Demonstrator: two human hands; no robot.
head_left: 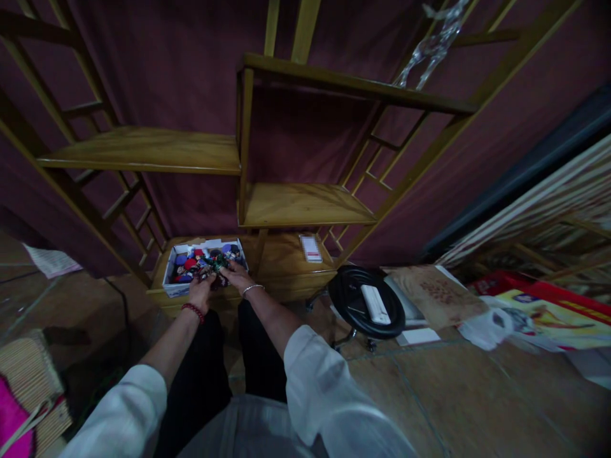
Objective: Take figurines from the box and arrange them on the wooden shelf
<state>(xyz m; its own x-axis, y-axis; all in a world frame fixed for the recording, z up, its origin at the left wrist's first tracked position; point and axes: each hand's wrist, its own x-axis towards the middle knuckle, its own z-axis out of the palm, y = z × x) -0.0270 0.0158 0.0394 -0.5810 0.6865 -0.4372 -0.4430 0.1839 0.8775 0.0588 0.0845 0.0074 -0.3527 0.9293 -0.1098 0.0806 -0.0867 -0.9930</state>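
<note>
A white cardboard box (175,289) stands on the low bottom shelf, full of small red, blue, white and dark items that look like little figures or trinkets. My left hand (201,287), with a red bead bracelet at its wrist, is at the box's front edge. Beside it my right hand (237,277), wearing a silver bracelet, reaches over the front right of the box. Between both hands is a clump of small dark green and reddish pieces (217,264), with the fingers curled about it. The exact kind of these pieces is too small to make out.
A wooden shelf unit (305,203) rises ahead, with a clear glass-like animal figure (432,48) on top. A white card (311,248) lies on the bottom shelf. To the right are a black round stool (346,292) bearing a white box (375,304), and a plastic bag (487,327).
</note>
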